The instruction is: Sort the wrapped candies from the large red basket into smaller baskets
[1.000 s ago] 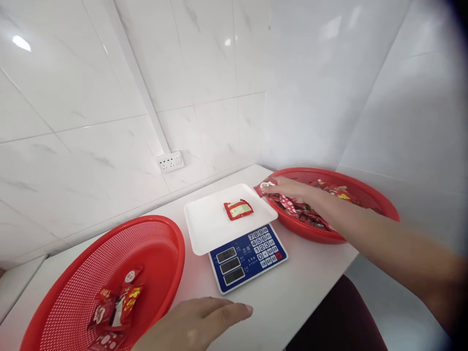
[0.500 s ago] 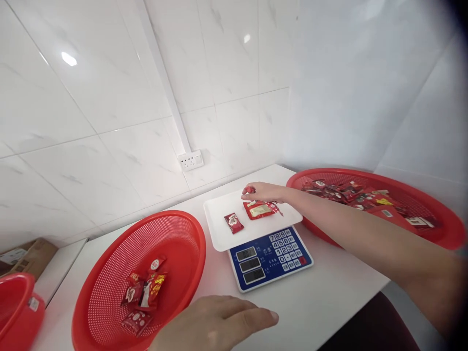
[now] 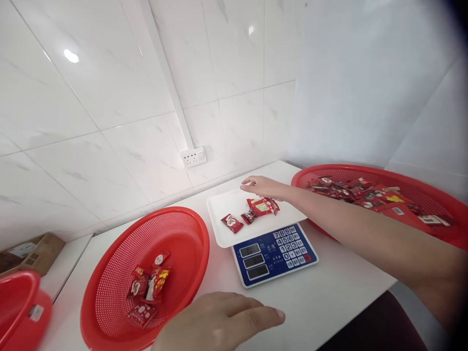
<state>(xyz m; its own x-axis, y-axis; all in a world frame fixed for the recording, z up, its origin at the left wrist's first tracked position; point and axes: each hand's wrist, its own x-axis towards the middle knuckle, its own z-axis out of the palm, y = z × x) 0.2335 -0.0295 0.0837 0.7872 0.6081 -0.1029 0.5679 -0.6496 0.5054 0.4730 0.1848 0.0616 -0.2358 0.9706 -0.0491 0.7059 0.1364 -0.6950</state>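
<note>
Dark packet (image 3: 248, 217) newly on tray (image 3: 221, 207), slantwise

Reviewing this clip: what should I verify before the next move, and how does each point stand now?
1. Right hand free of packets: ok, none visible in it.
2. Packets within the edges of the white tray: ok.
3. Tray untouched by the right hand: cannot tell; the hand is over its far side.
4. Scale display readable: not ok, digits too faint.
5. Left hand off the tray: ok, it is in front of the scale.
6. Right-side red basket stocked: ok, many packets inside.
</note>
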